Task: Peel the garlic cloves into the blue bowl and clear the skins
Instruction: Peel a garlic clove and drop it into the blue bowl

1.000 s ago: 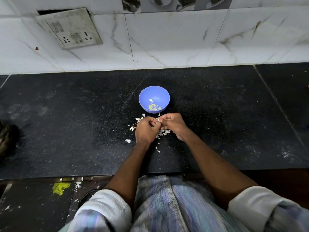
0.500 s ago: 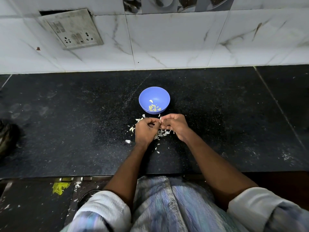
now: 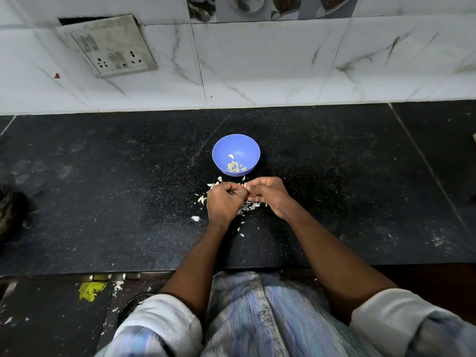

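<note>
Left hand [image 3: 223,200] and right hand [image 3: 268,193] curled together, grip pinching a small clove [image 3: 246,185], bowl [image 3: 236,153] just beyond, skins [image 3: 248,206] beneath on tabletop [image 3: 103,202]

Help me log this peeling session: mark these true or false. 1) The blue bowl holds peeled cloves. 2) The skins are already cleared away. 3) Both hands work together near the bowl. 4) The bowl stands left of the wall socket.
1) True: the blue bowl holds several garlic cloves.
2) False: garlic skins lie scattered on the black countertop.
3) True: left hand and right hand pinch something small between them.
4) False: it stands right of and below the wall socket.
</note>
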### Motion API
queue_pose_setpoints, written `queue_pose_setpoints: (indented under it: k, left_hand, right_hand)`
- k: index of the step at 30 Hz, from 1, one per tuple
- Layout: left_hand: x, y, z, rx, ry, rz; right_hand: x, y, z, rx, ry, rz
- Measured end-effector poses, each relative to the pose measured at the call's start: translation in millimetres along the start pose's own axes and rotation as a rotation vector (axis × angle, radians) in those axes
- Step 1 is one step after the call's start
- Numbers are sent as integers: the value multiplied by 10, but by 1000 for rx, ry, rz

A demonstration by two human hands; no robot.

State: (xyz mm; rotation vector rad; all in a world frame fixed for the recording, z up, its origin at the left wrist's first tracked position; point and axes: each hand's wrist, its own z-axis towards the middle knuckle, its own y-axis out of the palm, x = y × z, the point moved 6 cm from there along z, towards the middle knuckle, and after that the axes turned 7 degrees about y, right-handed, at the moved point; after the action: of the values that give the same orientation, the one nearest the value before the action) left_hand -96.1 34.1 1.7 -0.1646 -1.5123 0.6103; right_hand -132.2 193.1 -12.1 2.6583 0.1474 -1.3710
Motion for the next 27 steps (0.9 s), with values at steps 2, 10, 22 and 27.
queue_pose_setpoints:
  k: [2, 10, 22, 27]
  left_hand:
    - [-2, -2, -3, -7, -14, 4]
    - [-15, -1, -13, -30, -44, 36]
    - [-105, -5, -6, -37, -57, -3]
    - [-149, 1, 8, -29, -72, 22]
  right_hand:
    - [-3, 7, -10, -4, -2, -10]
    - [-31, 79, -31, -26, -68, -114]
    - [25, 67, 15, -49, -7, -15]
    - [27, 49, 61, 6, -43, -49]
